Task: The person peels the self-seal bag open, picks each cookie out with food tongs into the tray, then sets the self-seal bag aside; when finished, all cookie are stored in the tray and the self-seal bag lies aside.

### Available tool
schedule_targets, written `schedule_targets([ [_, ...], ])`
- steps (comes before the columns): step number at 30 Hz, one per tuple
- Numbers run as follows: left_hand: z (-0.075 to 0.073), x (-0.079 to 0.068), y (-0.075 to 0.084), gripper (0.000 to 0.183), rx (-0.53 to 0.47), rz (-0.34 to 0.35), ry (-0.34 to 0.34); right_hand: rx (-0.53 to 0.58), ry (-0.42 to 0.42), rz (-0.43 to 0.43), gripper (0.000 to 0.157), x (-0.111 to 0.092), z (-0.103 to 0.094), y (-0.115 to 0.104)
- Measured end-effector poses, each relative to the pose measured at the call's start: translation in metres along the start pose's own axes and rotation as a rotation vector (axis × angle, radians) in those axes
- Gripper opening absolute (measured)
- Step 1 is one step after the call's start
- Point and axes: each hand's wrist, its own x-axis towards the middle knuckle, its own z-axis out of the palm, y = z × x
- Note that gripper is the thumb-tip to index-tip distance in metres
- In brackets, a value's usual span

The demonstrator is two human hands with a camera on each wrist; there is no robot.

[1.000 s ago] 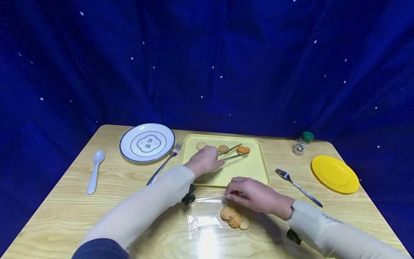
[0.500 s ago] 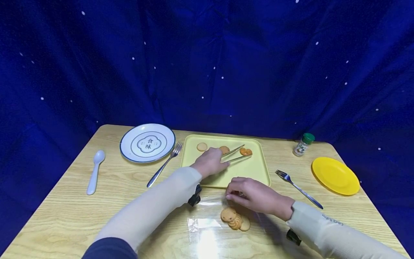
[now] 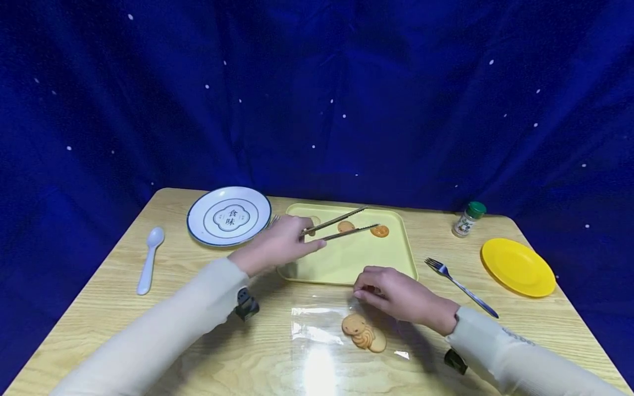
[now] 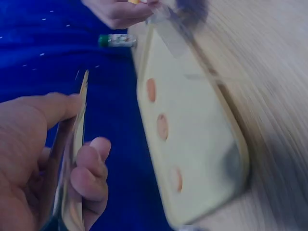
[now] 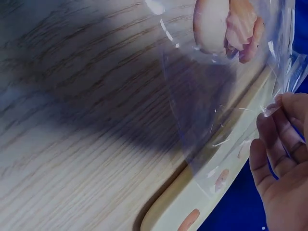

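My left hand [image 3: 279,242] grips metal tongs [image 3: 333,222], their two arms spread apart above the left and middle of the pale yellow tray [image 3: 346,264]. Nothing is between the tong tips. On the tray lie an orange-brown cookie [image 3: 380,231], a round brown cookie [image 3: 345,226] and a pale cookie [image 3: 313,224] partly hidden by the tongs. My right hand [image 3: 396,294] pinches the edge of a clear plastic bag [image 5: 202,120] in front of the tray. Inside the bag are three cookies [image 3: 364,333], overlapping in a small pile.
A white plate [image 3: 218,234] with a blue rim, a fork largely hidden by the left hand, and a light spoon [image 3: 148,258] lie at left. On the right are another fork [image 3: 463,286], a green-capped shaker [image 3: 468,219] and a yellow plate [image 3: 517,267].
My left hand has moved left and drawn the tongs away from the orange-brown cookie, which stays on the tray. The right hand keeps its place at the bag.
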Motion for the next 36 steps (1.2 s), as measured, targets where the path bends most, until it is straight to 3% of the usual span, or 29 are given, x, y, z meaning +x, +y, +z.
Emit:
schedule_targets([
  [4,-0.020,-0.035,-0.014,0.032,0.028,0.068,0.004,0.012,0.006,0.023,0.009,-0.003,-0.001,0.001],
  [9,-0.043,-0.076,-0.034,0.022,0.015,0.115,-0.052,0.023,0.015,0.043,0.008,-0.006,-0.003,0.003],
  [13,-0.056,-0.104,-0.050,0.018,-0.045,0.122,-0.113,0.031,0.019,0.043,0.009,-0.007,-0.005,0.005],
  [18,-0.056,-0.130,-0.066,0.028,-0.158,0.066,-0.220,0.037,0.019,0.031,0.009,-0.008,-0.006,0.007],
  [24,-0.031,-0.140,-0.081,0.024,-0.284,-0.002,-0.319,0.042,0.016,0.034,0.008,-0.008,-0.006,0.007],
  [31,0.010,-0.130,-0.078,0.018,-0.302,0.116,-0.325,0.041,0.017,0.020,0.009,-0.007,-0.002,0.006],
  [36,0.027,-0.115,-0.066,0.023,-0.287,0.128,-0.331,0.036,0.018,0.029,0.009,-0.006,0.000,0.005],
])
